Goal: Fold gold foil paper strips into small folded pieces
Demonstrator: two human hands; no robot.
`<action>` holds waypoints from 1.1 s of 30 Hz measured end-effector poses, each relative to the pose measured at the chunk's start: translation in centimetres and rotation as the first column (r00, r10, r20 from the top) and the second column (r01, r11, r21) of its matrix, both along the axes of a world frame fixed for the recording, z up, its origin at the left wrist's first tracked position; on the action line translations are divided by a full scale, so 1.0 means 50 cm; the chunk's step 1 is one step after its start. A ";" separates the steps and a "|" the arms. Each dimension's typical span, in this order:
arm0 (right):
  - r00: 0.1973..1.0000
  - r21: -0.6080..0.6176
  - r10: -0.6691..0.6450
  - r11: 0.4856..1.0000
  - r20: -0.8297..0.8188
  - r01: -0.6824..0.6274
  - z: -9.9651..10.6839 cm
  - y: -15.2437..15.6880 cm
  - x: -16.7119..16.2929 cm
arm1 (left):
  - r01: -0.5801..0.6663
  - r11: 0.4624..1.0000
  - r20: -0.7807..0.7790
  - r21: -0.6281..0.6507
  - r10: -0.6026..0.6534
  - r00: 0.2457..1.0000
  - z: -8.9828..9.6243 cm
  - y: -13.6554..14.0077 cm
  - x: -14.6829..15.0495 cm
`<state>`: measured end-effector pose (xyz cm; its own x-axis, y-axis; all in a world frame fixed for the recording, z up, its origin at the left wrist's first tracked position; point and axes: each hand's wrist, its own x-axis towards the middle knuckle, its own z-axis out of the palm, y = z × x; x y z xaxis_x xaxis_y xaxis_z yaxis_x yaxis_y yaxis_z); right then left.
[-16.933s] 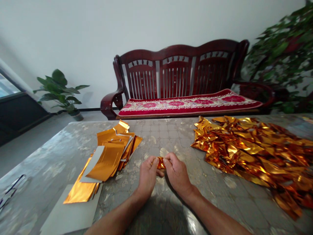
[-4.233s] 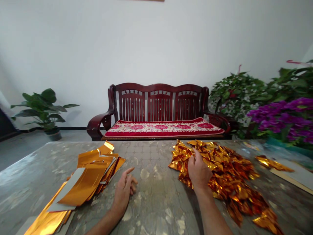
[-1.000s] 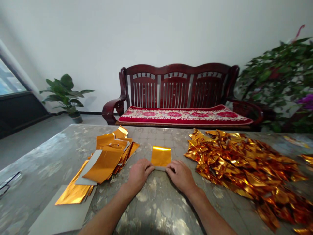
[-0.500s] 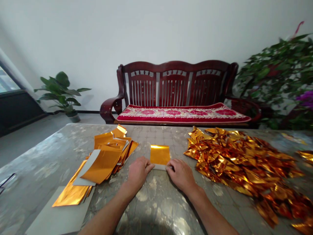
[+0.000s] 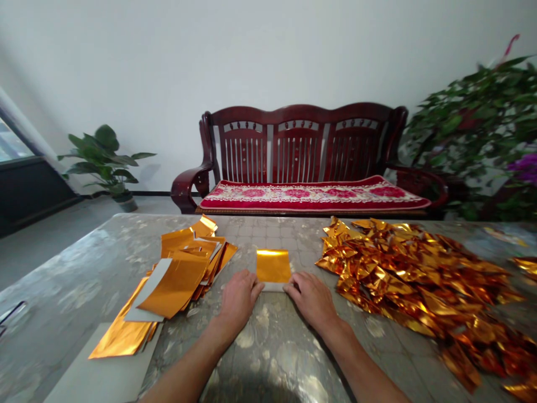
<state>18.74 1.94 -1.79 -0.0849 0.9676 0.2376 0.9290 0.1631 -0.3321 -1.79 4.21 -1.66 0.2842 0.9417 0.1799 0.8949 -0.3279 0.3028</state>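
Note:
A small sheet of gold foil paper lies on the table between my hands, its near edge turned up as a narrow whitish strip. My left hand is closed, with thumb and fingers at the left end of this strip. At the right end, my right hand pinches the same fold. My curled fingers hide both near corners. Left of my hands is a loose stack of flat gold foil sheets, some showing pale backs. To the right spreads a large heap of folded gold foil pieces.
The table has a grey patterned covering. A pale grey board lies partly under the stack. Clear plastic rests at the far right. Beyond the table stand a dark wooden bench and a potted plant.
Both hands stay at the folded edge, with only slight finger movement. The sheet, the stack and the heap look nearly the same; the view has shifted very slightly.

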 end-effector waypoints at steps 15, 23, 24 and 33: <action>0.992 0.014 -0.047 0.999 0.120 0.046 0.001 0.006 -0.009 | 0.007 0.999 -0.010 0.042 -0.006 1.000 -0.012 0.002 0.004; 0.991 -0.001 -0.071 0.997 0.114 0.071 0.004 0.007 -0.014 | -0.018 0.997 -0.095 0.079 0.026 0.995 -0.005 -0.001 0.006; 0.991 0.000 -0.072 0.997 0.114 0.073 0.004 0.007 -0.014 | -0.024 0.997 -0.107 0.080 0.032 0.994 -0.004 -0.002 0.006; 0.995 0.146 -0.027 0.989 0.093 0.013 0.004 -0.001 -0.019 | 0.020 0.987 -0.054 0.162 -0.011 0.998 0.006 -0.011 0.004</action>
<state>17.80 1.87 -1.59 -0.0947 0.9254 0.3671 0.9586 0.1842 -0.2170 -1.60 3.64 -1.38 0.3117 0.8967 0.3145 0.9025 -0.3829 0.1972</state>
